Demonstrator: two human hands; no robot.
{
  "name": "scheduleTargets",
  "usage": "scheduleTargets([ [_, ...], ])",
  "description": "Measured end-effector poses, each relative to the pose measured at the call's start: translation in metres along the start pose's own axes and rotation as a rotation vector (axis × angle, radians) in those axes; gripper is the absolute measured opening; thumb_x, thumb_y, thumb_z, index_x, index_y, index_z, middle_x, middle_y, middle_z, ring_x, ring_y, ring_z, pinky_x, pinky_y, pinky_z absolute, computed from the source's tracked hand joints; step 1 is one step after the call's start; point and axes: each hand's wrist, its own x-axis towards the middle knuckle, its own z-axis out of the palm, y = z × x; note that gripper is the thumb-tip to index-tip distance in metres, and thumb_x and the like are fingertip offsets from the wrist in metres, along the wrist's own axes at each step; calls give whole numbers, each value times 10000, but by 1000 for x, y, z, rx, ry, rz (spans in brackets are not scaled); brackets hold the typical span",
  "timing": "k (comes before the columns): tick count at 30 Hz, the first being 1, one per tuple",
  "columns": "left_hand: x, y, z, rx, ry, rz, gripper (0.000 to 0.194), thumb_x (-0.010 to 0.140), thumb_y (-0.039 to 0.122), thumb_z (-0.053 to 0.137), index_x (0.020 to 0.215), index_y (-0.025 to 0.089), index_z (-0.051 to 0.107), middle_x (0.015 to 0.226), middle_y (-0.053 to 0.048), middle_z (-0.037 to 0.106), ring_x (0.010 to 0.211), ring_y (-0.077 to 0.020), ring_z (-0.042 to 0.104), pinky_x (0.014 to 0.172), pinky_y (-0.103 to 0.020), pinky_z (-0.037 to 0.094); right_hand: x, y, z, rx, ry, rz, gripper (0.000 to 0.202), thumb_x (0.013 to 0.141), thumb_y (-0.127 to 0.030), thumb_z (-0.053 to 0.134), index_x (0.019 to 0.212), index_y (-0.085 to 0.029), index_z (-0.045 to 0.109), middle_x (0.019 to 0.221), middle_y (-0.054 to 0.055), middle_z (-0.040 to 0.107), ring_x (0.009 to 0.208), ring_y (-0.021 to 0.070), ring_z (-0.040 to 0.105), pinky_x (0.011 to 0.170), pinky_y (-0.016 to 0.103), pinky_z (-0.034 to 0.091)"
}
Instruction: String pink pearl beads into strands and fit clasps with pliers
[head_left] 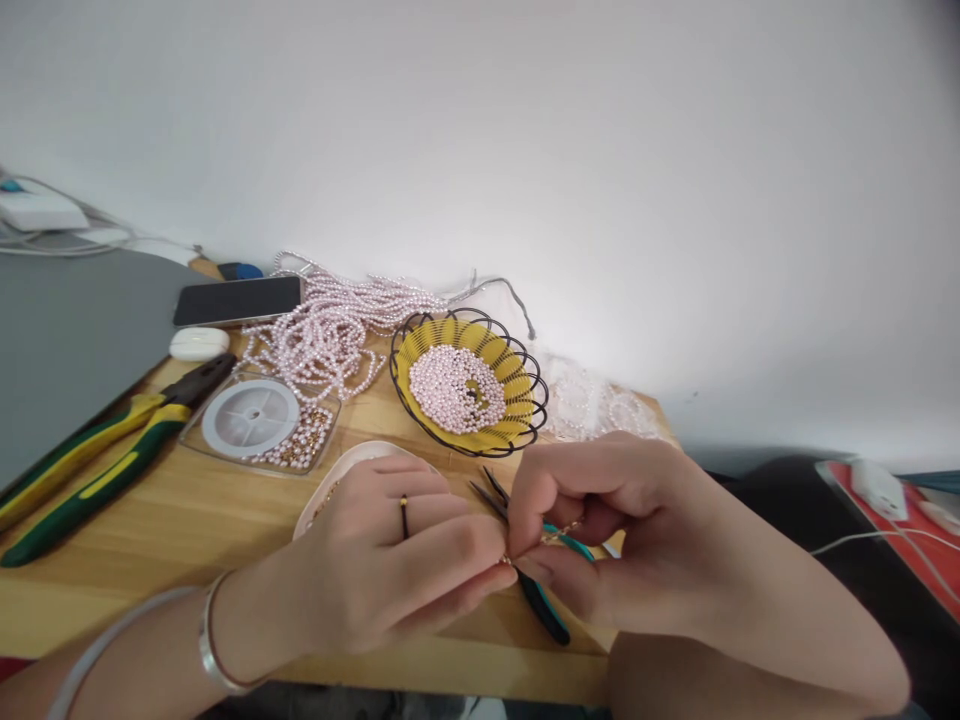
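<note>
Above the near part of the wooden table, my left hand point(405, 560) and my right hand point(607, 530) meet fingertip to fingertip. A thin gold chain point(564, 534) runs through the fingers of my right hand. My left thumb and index finger pinch a small golden end of it where the hands meet; the fingers hide its details. Under my right hand lie pliers with black and teal handles point(551, 612), partly covered. A pale pink dish point(367, 452) with small gold pieces sits behind my left hand, which hides most of it.
A yellow basket with black wire point(517, 390) holds loose pink beads. Strung pink beads point(322, 335), a phone point(238, 300) and a white case point(199, 344) lie back left. Large green-yellow pliers point(120, 450) rest beside a clear box point(253, 418) with a spool. A wall stands behind.
</note>
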Motion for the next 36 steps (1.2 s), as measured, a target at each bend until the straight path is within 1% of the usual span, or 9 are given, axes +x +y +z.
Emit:
scheduleTargets([
  [9,0,-2,0,3,-14,11,229,1043,197,422,890,148,585,593,32,582,525,-111,470,515,-282,402,-3,2,4,-44,66,-49,167,718,-39,565,671,-200,567,542,-99,307,470,47,268,393,155,189],
  [14,0,-2,0,30,-34,27,222,1040,193,437,873,162,579,552,58,532,507,-106,420,492,-285,359,-6,-2,5,-72,76,-9,152,725,-60,560,664,-199,551,531,-100,310,452,45,274,383,148,205],
  [16,0,-2,0,51,-22,34,220,1034,192,451,853,166,572,533,65,508,496,-109,395,479,-288,341,-6,-1,6,-90,98,-11,155,720,-57,561,660,-200,549,526,-102,300,445,44,268,377,150,196],
  [19,1,-2,2,61,-5,35,230,1035,195,450,842,163,570,538,57,525,500,-113,419,485,-284,365,-7,1,7,-110,123,-36,166,721,-47,581,667,-201,551,526,-106,283,442,43,245,371,154,175],
  [23,-1,-2,2,-2,-16,-12,242,1049,190,409,874,162,573,609,24,592,549,-115,512,536,-270,430,-7,3,6,-85,103,-20,174,745,-40,580,681,-200,560,534,-103,291,452,47,260,378,155,191],
  [25,-2,-1,1,-43,-17,-29,238,1050,191,406,878,165,570,634,10,606,567,-117,524,550,-266,444,-6,1,5,-51,83,-4,171,761,-45,580,685,-197,566,543,-101,292,459,48,259,381,158,191],
  [29,-3,0,0,-64,-20,-29,220,1044,195,425,869,169,557,623,13,591,550,-117,470,553,-263,449,-5,-6,1,32,10,71,122,811,-113,572,710,-176,599,548,-89,328,470,55,274,386,165,214],
  [32,-2,-1,-1,-45,-22,-25,226,1047,194,418,866,173,552,629,15,589,556,-118,473,555,-267,444,-4,-8,-1,89,-35,114,91,847,-166,581,764,-163,620,555,-71,412,469,58,316,388,168,238],
  [36,-1,-1,0,-4,1,-7,248,1048,195,423,835,174,549,617,24,570,548,-117,437,533,-271,413,-5,-7,-3,104,-39,127,74,851,-150,574,801,-154,628,593,-40,508,488,62,389,410,168,278],
])
